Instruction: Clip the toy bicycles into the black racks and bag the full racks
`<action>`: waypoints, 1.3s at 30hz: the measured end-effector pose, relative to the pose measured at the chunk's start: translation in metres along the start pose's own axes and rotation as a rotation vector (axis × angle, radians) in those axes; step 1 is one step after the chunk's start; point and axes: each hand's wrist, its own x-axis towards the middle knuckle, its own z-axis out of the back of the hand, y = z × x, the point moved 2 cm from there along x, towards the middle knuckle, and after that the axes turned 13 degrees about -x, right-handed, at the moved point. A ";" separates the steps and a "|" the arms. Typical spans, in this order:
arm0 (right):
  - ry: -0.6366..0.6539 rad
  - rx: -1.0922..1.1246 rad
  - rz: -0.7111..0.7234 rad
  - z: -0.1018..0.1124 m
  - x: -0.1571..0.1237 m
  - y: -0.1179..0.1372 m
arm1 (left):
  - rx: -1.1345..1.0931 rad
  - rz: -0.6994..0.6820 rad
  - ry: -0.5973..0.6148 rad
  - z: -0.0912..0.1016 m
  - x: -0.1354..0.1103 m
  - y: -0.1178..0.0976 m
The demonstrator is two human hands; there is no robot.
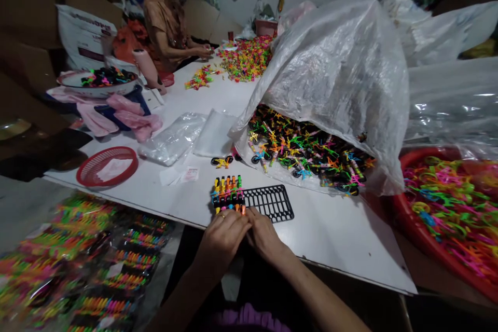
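Note:
A black plastic rack [288, 205] with slots lies at the near edge of the white table. Small colourful toy bicycles [227, 187] stand upright side by side in its left half, while the slots on the right show bare. My left hand [229, 231], with a ring on one finger, is closed at the near end of the row. Beside it my right hand [264, 233] is closed too, its fingers meeting the left ones at the rightmost toy bicycle, an orange one. The fingertips are partly hidden. A loose yellow toy bicycle [222, 161] lies behind the rack.
A large translucent sack [330, 57] spills toy bicycles behind the rack. A red tub [412, 207] of colourful parts is at right. Left are a red basket [107, 166] and clear bags [175, 137]. Packed bags [128, 259] lie below. Another person [167, 31] works at the far end.

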 end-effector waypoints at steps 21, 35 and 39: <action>-0.203 0.167 -0.425 0.068 0.080 -0.072 | -0.017 -0.318 0.091 0.019 0.002 0.015; -0.200 0.180 -0.269 0.017 0.052 -0.029 | 0.000 0.033 0.045 0.025 0.044 0.020; -0.181 0.027 -0.163 0.011 0.044 -0.033 | -0.017 0.074 0.256 0.002 0.058 0.034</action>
